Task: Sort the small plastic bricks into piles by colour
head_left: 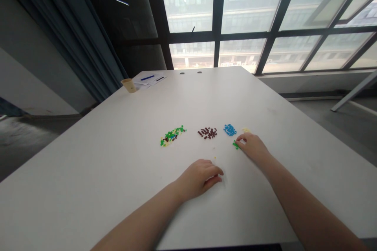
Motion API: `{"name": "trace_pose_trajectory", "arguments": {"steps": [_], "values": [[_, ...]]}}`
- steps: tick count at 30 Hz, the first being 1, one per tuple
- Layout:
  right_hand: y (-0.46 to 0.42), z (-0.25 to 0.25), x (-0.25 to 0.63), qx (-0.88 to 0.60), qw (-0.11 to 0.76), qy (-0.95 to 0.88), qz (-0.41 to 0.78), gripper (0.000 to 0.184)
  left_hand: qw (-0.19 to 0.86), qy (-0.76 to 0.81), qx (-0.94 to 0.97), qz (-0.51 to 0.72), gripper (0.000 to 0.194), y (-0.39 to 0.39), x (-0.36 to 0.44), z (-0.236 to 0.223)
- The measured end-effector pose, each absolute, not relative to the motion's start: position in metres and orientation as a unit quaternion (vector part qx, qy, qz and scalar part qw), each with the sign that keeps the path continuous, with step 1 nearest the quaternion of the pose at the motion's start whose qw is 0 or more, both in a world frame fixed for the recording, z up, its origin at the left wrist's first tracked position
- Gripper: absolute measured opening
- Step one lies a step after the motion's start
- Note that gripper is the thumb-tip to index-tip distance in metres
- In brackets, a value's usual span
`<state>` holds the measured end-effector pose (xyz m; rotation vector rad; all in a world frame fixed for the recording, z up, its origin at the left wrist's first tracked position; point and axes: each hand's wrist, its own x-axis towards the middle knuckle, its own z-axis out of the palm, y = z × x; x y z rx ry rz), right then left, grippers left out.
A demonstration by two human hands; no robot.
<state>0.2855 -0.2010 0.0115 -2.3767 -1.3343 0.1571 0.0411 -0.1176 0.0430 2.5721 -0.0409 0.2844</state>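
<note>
Green brick (235,145) right by the front of the pile, pinched in the right hand (251,147), while the left hand (200,178) sits curled on the tabletop (88,172), can't tell if it's holding anything.

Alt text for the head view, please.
The left hand and right hand are at a white table, the right touching a small green piece beside a blue pile, a dark brown pile and a mixed green and yellow pile.

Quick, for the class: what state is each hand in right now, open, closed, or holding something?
Left hand: loosely closed above the white tabletop, nothing visibly held.
Right hand: fingertips at small green plastic bricks; cannot tell whether gripping.
</note>
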Motion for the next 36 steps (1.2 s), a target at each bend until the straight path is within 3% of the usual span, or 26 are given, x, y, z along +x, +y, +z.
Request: {"name": "trace_pose_trajectory", "arguments": {"steps": [11,23,26,30,36], "values": [[-0.202,0.007,0.295,-0.836,0.265,-0.458,0.143,0.023,0.270,-0.014,0.956,0.111,0.024,-0.118,0.040,0.042],[-0.206,0.006,0.298,-0.867,0.202,-0.448,0.083,0.025,0.278,0.004,0.954,0.114,0.023,-0.122,0.042,0.041],[-0.208,0.010,0.296,-0.865,0.219,-0.443,0.081,0.027,0.282,0.090,0.942,0.157,0.023,-0.107,0.039,0.046],[-0.210,0.019,0.291,-0.866,0.230,-0.434,0.095,0.031,0.254,0.334,0.877,0.236,0.024,-0.045,0.017,0.054],[-0.213,0.029,0.286,-0.861,0.225,-0.441,0.113,0.034,0.181,0.549,0.809,0.111,0.030,0.037,-0.027,0.048]]}}
